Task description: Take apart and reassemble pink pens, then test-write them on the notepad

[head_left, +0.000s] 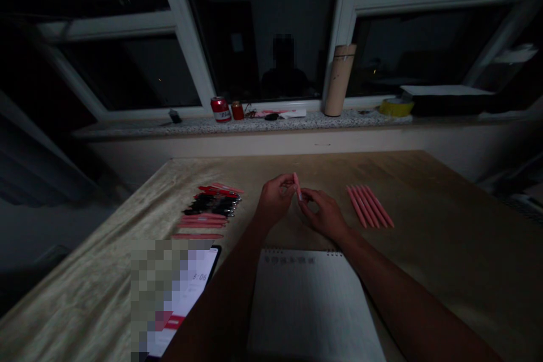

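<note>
A pink pen (pixel 296 182) is held up above the table, tilted slightly. My left hand (pixel 275 199) is closed on its upper part, thumb and fingers pinching it. At the pen's lower end, the fingers of my right hand (pixel 324 214) are closed around the tip area. To the right, several pink pens (pixel 369 206) lie side by side in a slanting row. On the left is a spread of more pens: red ones (pixel 216 189) at the back, black ones (pixel 212 203) in the middle, and pink ones (pixel 199 225) nearer me.
A spiral notebook (pixel 314 305) with handwriting along its top lies below my hands. Beside my left forearm is a lit phone (pixel 193 288), partly blurred out. On the windowsill stand a red can (pixel 220 110), a small jar (pixel 237 110), a tall cylinder (pixel 340 80) and yellow tape (pixel 396 107).
</note>
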`<state>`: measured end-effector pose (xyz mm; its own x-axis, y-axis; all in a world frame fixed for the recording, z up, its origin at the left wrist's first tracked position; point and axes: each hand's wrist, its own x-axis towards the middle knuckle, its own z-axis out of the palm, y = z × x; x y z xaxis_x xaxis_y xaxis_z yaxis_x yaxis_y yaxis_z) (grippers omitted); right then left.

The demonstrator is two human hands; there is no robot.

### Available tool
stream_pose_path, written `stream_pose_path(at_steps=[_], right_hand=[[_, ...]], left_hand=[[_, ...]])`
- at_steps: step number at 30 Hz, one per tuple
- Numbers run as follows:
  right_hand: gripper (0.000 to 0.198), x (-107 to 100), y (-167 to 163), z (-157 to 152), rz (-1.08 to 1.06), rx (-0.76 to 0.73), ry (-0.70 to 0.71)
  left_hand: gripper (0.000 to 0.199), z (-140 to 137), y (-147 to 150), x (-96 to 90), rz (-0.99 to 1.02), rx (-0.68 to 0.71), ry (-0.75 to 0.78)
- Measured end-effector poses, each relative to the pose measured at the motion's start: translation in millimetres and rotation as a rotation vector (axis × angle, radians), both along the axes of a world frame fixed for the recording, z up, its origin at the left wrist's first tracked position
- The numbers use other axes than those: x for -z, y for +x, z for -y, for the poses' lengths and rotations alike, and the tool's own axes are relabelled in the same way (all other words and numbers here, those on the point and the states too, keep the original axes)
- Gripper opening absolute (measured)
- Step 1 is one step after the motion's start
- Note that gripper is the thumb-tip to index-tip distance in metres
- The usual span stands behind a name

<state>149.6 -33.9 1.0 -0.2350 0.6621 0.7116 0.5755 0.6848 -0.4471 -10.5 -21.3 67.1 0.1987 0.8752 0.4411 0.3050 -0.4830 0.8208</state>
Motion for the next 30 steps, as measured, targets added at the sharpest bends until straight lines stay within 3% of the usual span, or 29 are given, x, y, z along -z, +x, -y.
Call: stream_pose_path(at_steps=[8, 16, 22, 30], right_hand=[[0.030, -4, -1, 2, 0.001, -0.009, -0.001], [0.030, -3, 0, 2, -0.004, 0.003, -0.009], [0.030, -1, 0, 1, -0.012, 0.000, -0.009], [0.029, -2, 0, 1, -0.017, -0.008, -0.003]], left_hand=[[0.020, -5, -1, 8.4, 0.024, -0.113, -0.029], [0.017, -3, -1, 4.3, 0.003, -0.043, -0.004], [0.016, 0, 0, 2.4, -0.059, -0.154, -0.012], [0.018, -2, 0, 4.6, -0.006, -0.032, -0.024]])
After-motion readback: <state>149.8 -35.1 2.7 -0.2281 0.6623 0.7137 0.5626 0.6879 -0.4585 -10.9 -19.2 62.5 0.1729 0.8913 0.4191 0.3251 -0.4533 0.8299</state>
